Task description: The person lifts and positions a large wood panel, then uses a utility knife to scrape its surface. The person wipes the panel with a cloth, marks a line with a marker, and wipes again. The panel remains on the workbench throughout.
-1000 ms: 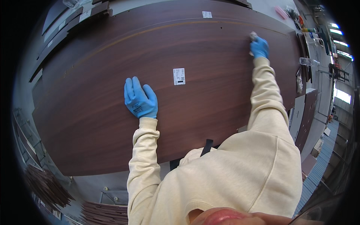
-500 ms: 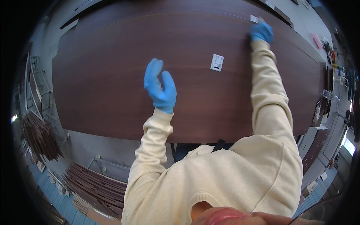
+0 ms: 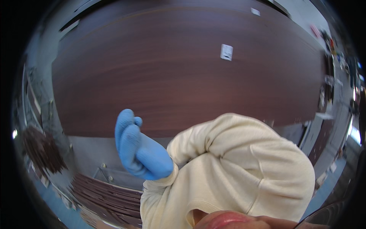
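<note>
Both blue-gloved hands have come together in front of my chest, at the left. My right hand (image 3: 154,152) reaches across from the bent right arm and overlaps my left hand (image 3: 133,168), whose sleeve rises from below. Gloved fingertips point up and away from me, close against one another. Overlap hides much of each palm, so I cannot tell which fingers belong to which hand or whether anything is between them. Beyond them lies a broad dark brown panel (image 3: 171,76), touched by neither hand as far as I can see. It bears a white label (image 3: 226,52).
A second white label (image 3: 255,12) is near the panel's far edge. Bundles of brown strips lie on racks at the left (image 3: 42,150) and lower left (image 3: 108,196). Pink and other small items (image 3: 315,31) sit at the far right.
My right hand has left the panel's far right side and swung across my body to the left hand. My left hand has drawn back toward me. The view has shifted slightly.
</note>
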Motion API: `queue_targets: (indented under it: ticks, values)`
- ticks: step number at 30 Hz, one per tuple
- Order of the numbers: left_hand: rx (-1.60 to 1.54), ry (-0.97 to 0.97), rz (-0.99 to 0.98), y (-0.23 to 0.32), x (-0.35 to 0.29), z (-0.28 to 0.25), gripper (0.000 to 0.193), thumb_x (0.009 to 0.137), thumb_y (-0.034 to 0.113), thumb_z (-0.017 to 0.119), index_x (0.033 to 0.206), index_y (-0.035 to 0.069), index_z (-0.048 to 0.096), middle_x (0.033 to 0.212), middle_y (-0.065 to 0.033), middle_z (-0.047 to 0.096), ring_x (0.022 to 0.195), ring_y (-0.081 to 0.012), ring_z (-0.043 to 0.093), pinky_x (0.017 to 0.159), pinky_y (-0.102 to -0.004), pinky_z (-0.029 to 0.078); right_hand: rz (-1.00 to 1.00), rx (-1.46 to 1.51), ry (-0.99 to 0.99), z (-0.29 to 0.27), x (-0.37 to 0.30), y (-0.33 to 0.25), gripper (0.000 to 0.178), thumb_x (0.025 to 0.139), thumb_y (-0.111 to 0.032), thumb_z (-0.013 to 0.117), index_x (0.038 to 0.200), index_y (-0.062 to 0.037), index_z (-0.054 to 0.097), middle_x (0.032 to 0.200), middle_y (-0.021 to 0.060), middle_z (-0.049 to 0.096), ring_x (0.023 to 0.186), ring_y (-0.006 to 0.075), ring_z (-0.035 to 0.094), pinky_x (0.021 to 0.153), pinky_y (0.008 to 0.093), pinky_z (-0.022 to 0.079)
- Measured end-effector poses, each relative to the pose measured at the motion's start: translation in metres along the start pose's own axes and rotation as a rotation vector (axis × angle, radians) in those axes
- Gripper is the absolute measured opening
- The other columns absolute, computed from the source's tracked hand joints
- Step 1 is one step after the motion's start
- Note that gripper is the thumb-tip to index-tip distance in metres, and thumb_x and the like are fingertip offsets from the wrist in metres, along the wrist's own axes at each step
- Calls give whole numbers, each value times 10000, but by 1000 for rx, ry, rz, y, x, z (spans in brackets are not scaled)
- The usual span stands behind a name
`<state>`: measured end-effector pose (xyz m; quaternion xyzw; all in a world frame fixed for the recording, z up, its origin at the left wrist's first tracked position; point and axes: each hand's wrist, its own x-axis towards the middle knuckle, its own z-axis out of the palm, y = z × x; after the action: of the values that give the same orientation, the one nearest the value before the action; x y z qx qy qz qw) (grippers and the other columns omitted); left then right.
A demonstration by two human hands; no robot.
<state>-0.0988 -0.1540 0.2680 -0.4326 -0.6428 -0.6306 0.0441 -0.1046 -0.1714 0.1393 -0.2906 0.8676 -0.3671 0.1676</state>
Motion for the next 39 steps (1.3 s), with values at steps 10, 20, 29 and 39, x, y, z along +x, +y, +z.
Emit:
queue_targets:
  ticks: [10, 20, 29, 39]
  values:
    - [-74, -102, -95, 13, -17, 46, 372, 1089, 83, 375, 1373, -70, 559, 1429, -254, 593, 1307, -345, 609, 1089, -399, 524, 432, 163, 480, 20, -113, 68, 272, 1026, -231, 563, 1216, -119, 721, 1195, 130, 741, 1066, 346, 723, 933, 421, 579]
    - [-158, -449, -57, 27, -74, 162, 317, 1023, -24, 521, 1309, -52, 653, 1370, -212, 655, 1283, -313, 635, 1111, -405, 493, 2600, 127, 672, 263, -692, -114, 224, 960, -226, 619, 1060, -121, 790, 1154, 143, 755, 1078, 370, 719, 890, 486, 589]
    - [291, -591, 72, 6, -191, 355, 545, 983, 309, 643, 1396, -41, 583, 1471, -259, 550, 1373, -427, 515, 1136, -490, 425, 2653, 1786, 805, 676, -821, -319, 319, 1057, -349, 568, 1157, -133, 781, 1201, 118, 762, 1041, 231, 747, 972, 420, 562]
    - [-359, -1448, 422, 201, -337, 458, 429, 906, 305, 685, 1258, 61, 666, 1385, -215, 599, 1359, -429, 505, 1153, -530, 360, 2337, -26, 1652, 418, -906, -203, 251, 1002, -214, 555, 959, -2, 682, 854, 180, 717, 727, 320, 733, 704, 411, 607]
